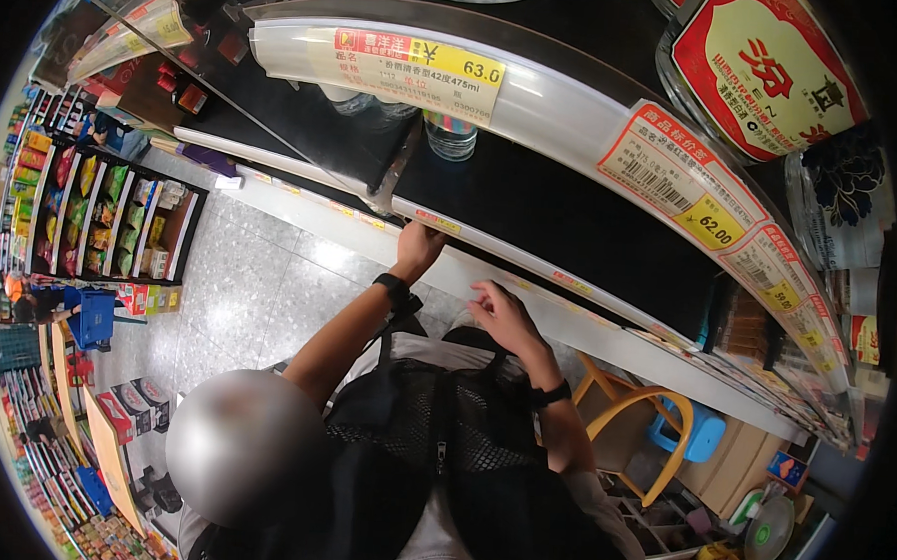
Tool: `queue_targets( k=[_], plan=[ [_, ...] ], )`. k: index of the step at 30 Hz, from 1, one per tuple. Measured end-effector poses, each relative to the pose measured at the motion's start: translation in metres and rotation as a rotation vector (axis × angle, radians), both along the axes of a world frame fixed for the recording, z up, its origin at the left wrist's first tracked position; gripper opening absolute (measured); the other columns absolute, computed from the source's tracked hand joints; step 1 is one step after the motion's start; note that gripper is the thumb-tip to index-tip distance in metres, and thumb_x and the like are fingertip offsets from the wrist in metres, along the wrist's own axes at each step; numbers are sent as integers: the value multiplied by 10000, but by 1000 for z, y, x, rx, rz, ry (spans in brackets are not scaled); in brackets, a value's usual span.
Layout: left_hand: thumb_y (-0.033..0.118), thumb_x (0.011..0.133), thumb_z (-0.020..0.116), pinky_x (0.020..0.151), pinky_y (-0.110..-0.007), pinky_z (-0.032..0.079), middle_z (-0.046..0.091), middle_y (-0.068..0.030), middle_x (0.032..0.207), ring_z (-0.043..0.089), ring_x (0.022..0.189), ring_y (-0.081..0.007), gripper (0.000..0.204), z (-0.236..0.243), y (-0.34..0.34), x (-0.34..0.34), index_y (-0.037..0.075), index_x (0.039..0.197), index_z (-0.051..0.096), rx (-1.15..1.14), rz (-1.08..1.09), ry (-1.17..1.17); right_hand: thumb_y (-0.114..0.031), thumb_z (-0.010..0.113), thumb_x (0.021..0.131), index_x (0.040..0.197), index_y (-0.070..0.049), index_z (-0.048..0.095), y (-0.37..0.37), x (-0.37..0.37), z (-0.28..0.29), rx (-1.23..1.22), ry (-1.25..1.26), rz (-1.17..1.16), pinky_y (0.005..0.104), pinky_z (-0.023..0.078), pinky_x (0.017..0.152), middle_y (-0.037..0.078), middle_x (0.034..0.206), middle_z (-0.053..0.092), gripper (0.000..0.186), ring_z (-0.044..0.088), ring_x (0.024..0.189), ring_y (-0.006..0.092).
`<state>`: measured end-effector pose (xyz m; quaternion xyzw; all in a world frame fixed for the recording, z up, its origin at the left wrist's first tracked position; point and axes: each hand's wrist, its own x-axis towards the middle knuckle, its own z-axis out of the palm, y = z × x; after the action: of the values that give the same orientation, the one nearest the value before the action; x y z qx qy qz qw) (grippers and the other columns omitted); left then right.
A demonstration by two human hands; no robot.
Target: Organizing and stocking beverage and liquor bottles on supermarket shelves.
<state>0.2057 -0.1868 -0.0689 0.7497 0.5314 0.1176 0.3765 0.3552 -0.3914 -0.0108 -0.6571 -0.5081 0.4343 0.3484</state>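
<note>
My left hand (420,251) is at the front edge of a black shelf (530,246), touching its white price strip (437,221). Its fingers are curled in, and their tips are in shadow, so anything between them is hidden. To the right and a little nearer to me, my right hand (508,319) hovers in front of the shelf edge. Its fingers are loosely bent and apart, with nothing in them. A clear bottle base (451,138) shows farther back on the shelf.
A higher shelf rail (566,110) with price labels curves across the top. A boxed red and cream bottle (768,74) stands at upper right. Right of me are a yellow wooden chair (671,420) and blue stool (700,433). Snack racks (111,215) stand at left beyond the tiled floor.
</note>
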Motion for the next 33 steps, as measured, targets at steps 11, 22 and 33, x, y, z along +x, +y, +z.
queue_targets(
  k=[11, 22, 33],
  plan=[
    [230, 1046, 642, 683, -294, 571, 777, -69, 1013, 716, 857, -148, 272, 64, -16, -73, 3, 1191, 672, -420, -18, -466, -182, 692, 1002, 1212, -27, 632, -20, -14, 28, -23, -19, -36, 385, 575, 754, 147, 972, 737, 268, 732, 858, 300],
    [220, 1064, 635, 745, -301, 562, 777, -87, 961, 714, 855, -146, 256, 132, 15, -144, -11, 1161, 689, -142, -130, -388, -98, 776, 937, 1277, 1, 558, 146, -40, 161, 773, -488, -577, 343, 489, 878, 139, 1125, 578, 417, 583, 1015, 236],
    [137, 1000, 688, 666, -336, 589, 774, -129, 967, 765, 822, -245, 158, 124, 84, -248, -1, 1077, 694, 36, -76, -350, -288, 841, 935, 1354, 17, 428, 190, -18, 109, 493, -275, -757, 350, 530, 957, 163, 1332, 586, 663, 623, 1158, 216]
  ],
)
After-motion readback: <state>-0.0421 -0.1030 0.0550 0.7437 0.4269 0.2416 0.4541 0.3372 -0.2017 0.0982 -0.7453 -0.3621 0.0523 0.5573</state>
